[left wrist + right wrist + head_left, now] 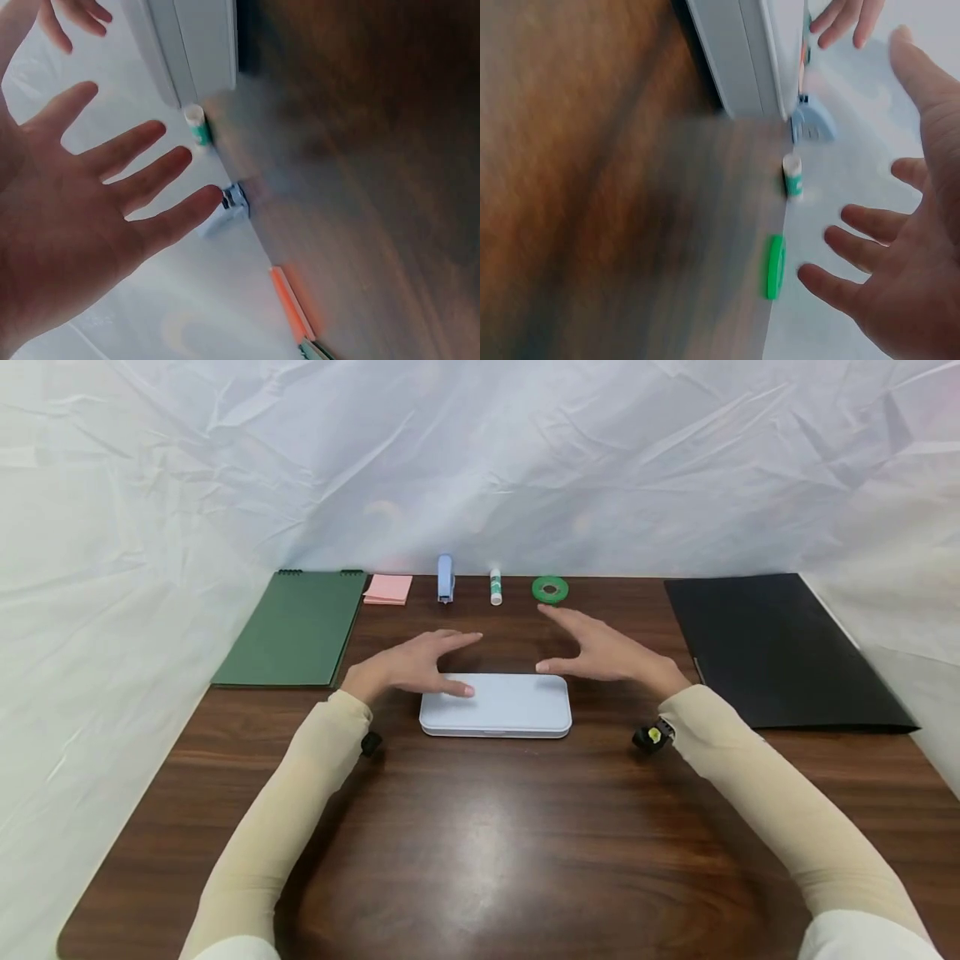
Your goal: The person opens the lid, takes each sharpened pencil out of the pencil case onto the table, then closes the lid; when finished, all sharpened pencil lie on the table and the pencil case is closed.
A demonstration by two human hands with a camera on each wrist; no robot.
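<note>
A: Hands first. Where's the tin case?

B: The pale blue tin case (495, 705) lies flat, lid on, at the middle of the dark wood table (480, 843). The left hand (411, 665) is over its left end, thumb down on or just above the lid; contact can't be confirmed. Fingers straight, spread, grip wide, holding nothing.

A: Right one?

B: The right hand (603, 652) hovers just past the case's far right corner, palm turned inward, fingers straight and apart, thumb pointing left. Wide grip too, nothing in it. It is not touching the case from the head view.

A: Wrist views agree?

B: Yes. Left wrist view shows the left hand (67, 210) splayed; right wrist view shows the right hand (900, 262) splayed. Both blurred, case edge visible in each.

A: What's around?

B: Far edge of the table, left to right: green spiral notebook (296, 628) at the far left, pink sticky notes (388, 588), light blue stapler (446, 578), glue stick (495, 586) with a green label, green tape roll (550, 589). A black folder (780, 647) lies at the right.

A: Anything in the way?

B: Nothing lies between either hand and the case. The row of small items sits beyond the hands, apart from them; tape roll is nearest the right fingertips. Crinkled white sheeting (480, 460) backs and flanks the table.
</note>
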